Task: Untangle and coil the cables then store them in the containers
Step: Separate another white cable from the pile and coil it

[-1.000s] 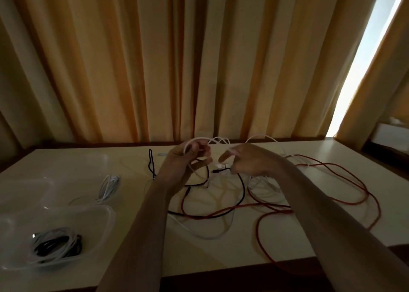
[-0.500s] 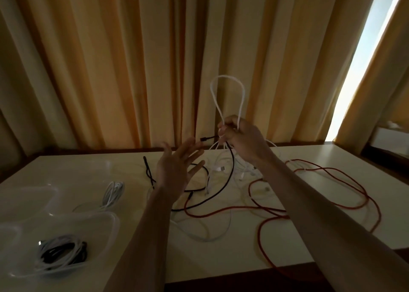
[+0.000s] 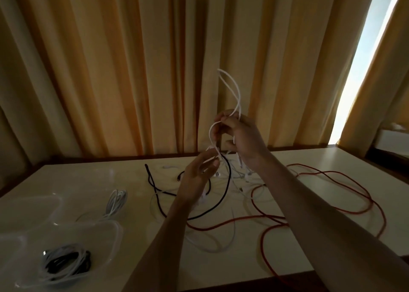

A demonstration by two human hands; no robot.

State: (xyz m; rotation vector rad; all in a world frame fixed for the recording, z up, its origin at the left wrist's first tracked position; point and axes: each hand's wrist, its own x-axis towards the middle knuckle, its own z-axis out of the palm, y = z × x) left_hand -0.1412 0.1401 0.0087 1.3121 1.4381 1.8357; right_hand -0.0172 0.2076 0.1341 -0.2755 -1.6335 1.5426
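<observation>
A twisted loop of thin white cable [image 3: 232, 96] is being held above the pale rectangular table [image 3: 332, 165] by the right hand [image 3: 240, 136], with the left hand [image 3: 199, 176] positioned just below and to its left. A long red cable [image 3: 332, 212] is lying on the right. A clear plastic container [image 3: 106, 232] holding coiled cables [image 3: 64, 263] is sitting at the front left.

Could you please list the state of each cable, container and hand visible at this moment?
White cable: lifted, loop raised above the right hand.
Right hand: grips the white cable.
Left hand: below the right hand, fingertips at the white strand; grip unclear.
Black cable: tangled on the table.
Red cable: sprawled loose on the table.
Near container: holds coiled cables.
White bundle: lies on the table.
</observation>
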